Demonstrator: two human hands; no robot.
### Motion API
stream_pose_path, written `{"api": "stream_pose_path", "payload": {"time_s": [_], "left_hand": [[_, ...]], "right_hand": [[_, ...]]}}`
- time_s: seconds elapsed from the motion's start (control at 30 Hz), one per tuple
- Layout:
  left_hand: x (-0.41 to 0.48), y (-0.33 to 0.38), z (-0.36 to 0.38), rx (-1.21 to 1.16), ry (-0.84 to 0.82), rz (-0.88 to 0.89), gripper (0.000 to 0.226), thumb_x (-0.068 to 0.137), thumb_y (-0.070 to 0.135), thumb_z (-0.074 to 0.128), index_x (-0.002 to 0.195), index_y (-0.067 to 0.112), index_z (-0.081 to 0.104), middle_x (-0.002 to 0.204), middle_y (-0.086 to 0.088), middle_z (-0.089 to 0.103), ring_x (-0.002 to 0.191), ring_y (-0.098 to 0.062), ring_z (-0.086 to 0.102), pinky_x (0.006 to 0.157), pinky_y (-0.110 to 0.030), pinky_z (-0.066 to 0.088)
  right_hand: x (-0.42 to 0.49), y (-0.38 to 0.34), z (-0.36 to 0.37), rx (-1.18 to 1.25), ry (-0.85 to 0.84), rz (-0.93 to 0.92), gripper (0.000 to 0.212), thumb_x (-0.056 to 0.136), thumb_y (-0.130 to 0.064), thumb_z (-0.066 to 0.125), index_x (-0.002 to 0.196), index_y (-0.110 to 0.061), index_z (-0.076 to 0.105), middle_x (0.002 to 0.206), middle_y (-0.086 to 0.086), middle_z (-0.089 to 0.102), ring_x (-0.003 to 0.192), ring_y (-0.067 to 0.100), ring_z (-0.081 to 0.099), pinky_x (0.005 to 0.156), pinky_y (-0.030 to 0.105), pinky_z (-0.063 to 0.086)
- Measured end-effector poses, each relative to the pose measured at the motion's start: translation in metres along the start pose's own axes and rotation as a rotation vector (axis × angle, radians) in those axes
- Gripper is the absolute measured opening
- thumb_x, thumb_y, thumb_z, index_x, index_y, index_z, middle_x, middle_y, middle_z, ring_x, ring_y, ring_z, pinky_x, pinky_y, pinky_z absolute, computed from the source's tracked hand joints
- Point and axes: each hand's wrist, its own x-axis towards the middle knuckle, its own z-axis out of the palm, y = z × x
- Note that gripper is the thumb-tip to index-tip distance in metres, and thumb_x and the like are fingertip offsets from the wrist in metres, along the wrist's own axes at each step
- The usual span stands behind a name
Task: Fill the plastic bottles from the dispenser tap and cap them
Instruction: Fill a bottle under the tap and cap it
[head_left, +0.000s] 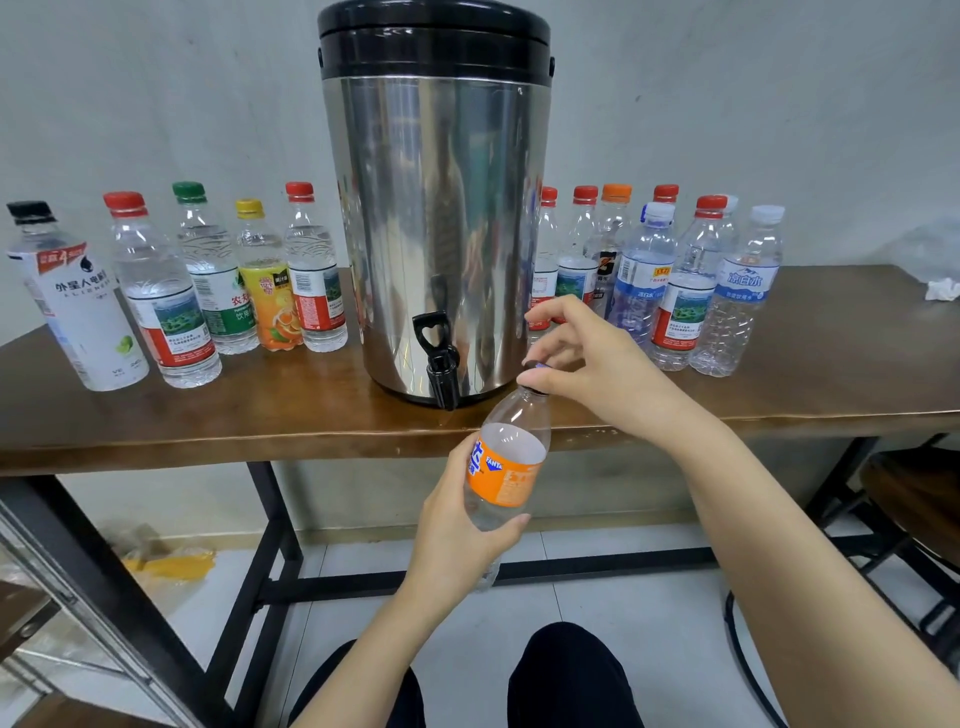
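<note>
A tall steel dispenser (436, 218) with a black lid stands mid-table, its black tap (441, 364) at the front bottom. Below and right of the tap, my left hand (457, 525) grips a clear bottle with an orange Fanta label (511, 457), tilted toward the right, in front of the table edge. My right hand (587, 358) pinches the dark cap (535, 366) at the bottle's mouth. Whether the cap is seated on the neck is hidden by my fingers.
Several capped bottles (208, 291) stand in a row left of the dispenser, and several more (675, 291) on its right. A crumpled tissue (943, 290) lies at the far right of the wooden table (208, 415). A black chair (914, 499) sits right, under the table.
</note>
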Motion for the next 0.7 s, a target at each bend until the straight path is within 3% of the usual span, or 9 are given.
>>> {"api": "stream_pose_path", "payload": {"time_s": [0.2,0.43,0.53,0.63,0.7], "left_hand": [[-0.004,0.001,0.003,-0.116,-0.025,-0.068,0.07,0.075,0.021,0.086,0.131,0.038,0.047,0.115,0.023,0.064,0.108,0.0,0.061,0.087,-0.017,0.051],[-0.007,-0.012,0.001,-0.229,-0.091,-0.192,0.062,0.072,0.025,0.084,0.125,0.03,0.054,0.114,0.01,0.069,0.108,-0.011,0.065,0.091,-0.028,0.054],[-0.009,-0.022,-0.002,-0.239,-0.111,-0.257,0.059,0.07,0.024,0.084,0.122,0.028,0.057,0.113,0.007,0.07,0.107,-0.014,0.066,0.093,-0.033,0.054],[-0.009,-0.03,-0.005,-0.191,0.002,-0.299,0.062,0.07,0.02,0.089,0.122,0.028,0.056,0.11,0.007,0.07,0.102,-0.01,0.066,0.083,-0.021,0.054],[-0.009,-0.033,-0.007,-0.134,0.069,-0.316,0.062,0.071,0.017,0.088,0.122,0.025,0.054,0.11,0.006,0.068,0.097,-0.006,0.065,0.075,-0.012,0.051]], "right_hand": [[0.001,0.002,0.004,0.143,-0.07,-0.033,0.046,0.087,-0.009,0.071,0.124,-0.026,0.049,0.102,-0.002,0.071,0.097,0.01,0.067,0.092,0.019,0.049],[0.004,0.014,0.019,0.422,-0.121,0.057,0.045,0.09,0.0,0.065,0.13,-0.017,0.051,0.108,0.006,0.073,0.095,0.008,0.067,0.082,0.021,0.052],[0.006,0.024,0.027,0.517,-0.103,0.087,0.043,0.091,0.001,0.063,0.129,-0.014,0.053,0.111,0.009,0.072,0.093,0.011,0.065,0.085,0.025,0.054],[0.014,0.043,0.038,0.308,0.073,0.069,0.035,0.087,-0.003,0.071,0.118,-0.016,0.06,0.102,0.002,0.073,0.096,0.012,0.067,0.094,0.024,0.051],[0.018,0.055,0.047,0.126,0.151,0.084,0.033,0.084,-0.005,0.074,0.112,-0.017,0.062,0.099,0.001,0.071,0.096,0.014,0.065,0.092,0.015,0.048]]}}
